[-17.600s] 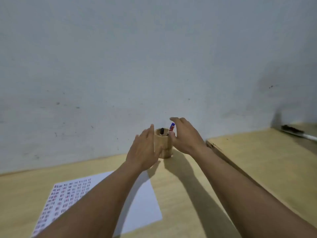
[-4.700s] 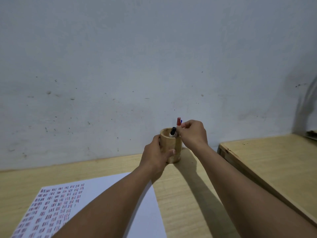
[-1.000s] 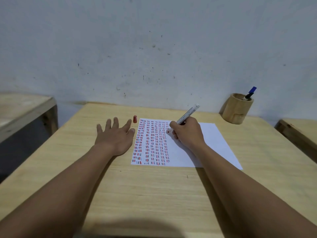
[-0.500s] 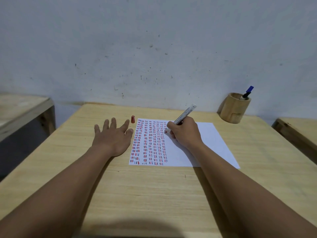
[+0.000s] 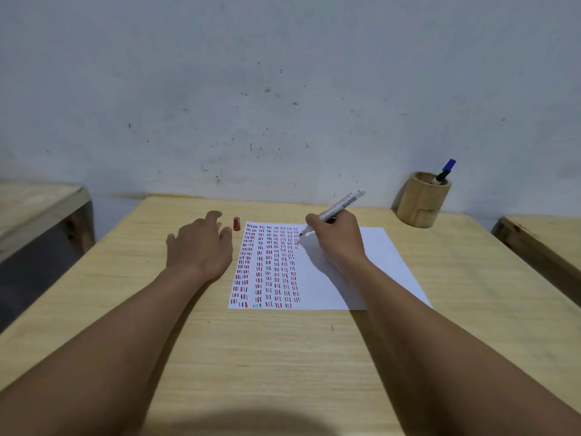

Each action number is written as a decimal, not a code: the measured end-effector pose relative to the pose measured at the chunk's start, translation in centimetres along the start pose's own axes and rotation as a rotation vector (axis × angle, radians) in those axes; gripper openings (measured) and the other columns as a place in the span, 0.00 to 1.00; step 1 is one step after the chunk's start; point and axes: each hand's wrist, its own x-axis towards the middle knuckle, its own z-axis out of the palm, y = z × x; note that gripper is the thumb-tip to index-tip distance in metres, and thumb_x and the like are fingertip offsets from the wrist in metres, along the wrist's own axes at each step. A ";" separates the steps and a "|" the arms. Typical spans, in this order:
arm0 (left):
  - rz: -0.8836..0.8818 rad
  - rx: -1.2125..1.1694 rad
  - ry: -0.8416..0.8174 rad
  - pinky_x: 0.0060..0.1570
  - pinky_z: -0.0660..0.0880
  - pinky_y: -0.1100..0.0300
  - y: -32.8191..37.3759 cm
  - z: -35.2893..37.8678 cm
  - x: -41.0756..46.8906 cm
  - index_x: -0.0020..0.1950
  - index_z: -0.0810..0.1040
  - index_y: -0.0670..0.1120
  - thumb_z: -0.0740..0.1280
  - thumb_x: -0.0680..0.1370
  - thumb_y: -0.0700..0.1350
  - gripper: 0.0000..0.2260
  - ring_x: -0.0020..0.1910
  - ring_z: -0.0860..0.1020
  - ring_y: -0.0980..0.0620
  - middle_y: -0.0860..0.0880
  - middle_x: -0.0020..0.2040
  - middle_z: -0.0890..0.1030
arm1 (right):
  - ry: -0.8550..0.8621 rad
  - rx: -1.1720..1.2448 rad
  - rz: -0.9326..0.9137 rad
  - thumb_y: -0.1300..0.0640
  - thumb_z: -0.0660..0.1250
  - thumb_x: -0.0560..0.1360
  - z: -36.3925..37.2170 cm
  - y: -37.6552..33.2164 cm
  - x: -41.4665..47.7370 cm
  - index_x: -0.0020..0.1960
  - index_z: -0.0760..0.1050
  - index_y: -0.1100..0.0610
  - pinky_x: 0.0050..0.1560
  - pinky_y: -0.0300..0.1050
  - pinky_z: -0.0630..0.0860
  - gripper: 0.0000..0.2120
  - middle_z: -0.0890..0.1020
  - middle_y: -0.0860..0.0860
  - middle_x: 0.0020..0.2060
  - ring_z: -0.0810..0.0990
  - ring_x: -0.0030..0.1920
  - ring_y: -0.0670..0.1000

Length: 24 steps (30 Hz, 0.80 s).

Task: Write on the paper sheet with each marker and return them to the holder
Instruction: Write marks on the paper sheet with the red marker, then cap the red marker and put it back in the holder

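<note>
With about half the paper sheet (image 5: 371,265) filled with red and dark dashes, the uncapped red marker (image 5: 336,209) is pinched in the right hand (image 5: 336,240) fingers, tip at the sheet, while its cap (image 5: 236,223) just beyond the loosely spread left hand (image 5: 198,247) and the blue marker (image 5: 445,171) in the bamboo holder (image 5: 419,202) show recapping and returning as judged undone.

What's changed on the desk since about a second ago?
The left hand has lifted its fingers toward the small red cap. The right hand keeps its grip on the white red-tipped marker at the sheet's top. White paper sheet and wooden holder unchanged.
</note>
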 end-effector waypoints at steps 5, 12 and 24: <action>0.179 -0.070 -0.005 0.63 0.72 0.46 1.4 -0.3 1.9 0.79 0.63 0.54 0.57 0.84 0.50 0.22 0.68 0.73 0.41 0.44 0.68 0.77 | -0.031 0.179 0.027 0.52 0.73 0.75 -0.5 -0.9 0.5 0.50 0.81 0.63 0.32 0.45 0.72 0.14 0.78 0.49 0.29 0.72 0.25 0.49; 0.198 0.046 0.075 0.51 0.77 0.53 1.3 0.3 2.7 0.65 0.82 0.49 0.64 0.82 0.44 0.13 0.57 0.81 0.42 0.45 0.59 0.85 | -0.094 0.463 0.169 0.59 0.67 0.77 -1.4 -2.2 -0.1 0.43 0.78 0.62 0.26 0.39 0.73 0.07 0.77 0.53 0.33 0.73 0.28 0.49; 0.084 -0.696 0.096 0.41 0.73 0.66 8.0 -3.2 1.2 0.46 0.83 0.49 0.69 0.79 0.44 0.04 0.46 0.82 0.57 0.55 0.43 0.87 | -0.114 0.617 0.205 0.58 0.72 0.76 -3.4 -4.0 -1.2 0.44 0.82 0.59 0.30 0.38 0.75 0.04 0.79 0.50 0.32 0.75 0.29 0.46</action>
